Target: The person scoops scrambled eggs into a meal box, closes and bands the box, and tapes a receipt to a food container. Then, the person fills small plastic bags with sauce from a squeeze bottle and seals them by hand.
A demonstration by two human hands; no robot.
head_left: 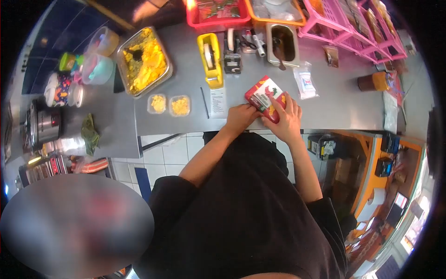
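A small red and white printed carton (265,95) stands near the front edge of the steel counter, turned at a slant. My left hand (241,118) is closed at its near left corner, with the fingertips pressed against it and partly hidden. Around the right side of the carton my right hand (288,116) is wrapped, fingers over the top face and thumb at the near edge. Just left of my hands lies a printed paper slip (217,103) with a dark pen-like stick (204,102) beside it.
A yellow tape dispenser (212,65) and a black one (232,53) stand behind. Left are two small tubs (179,106) of yellow food and a large steel pan (165,76). A steel container (295,51), plastic packet (305,83) and pink racks (334,35) are right. One face is blurred lower left.
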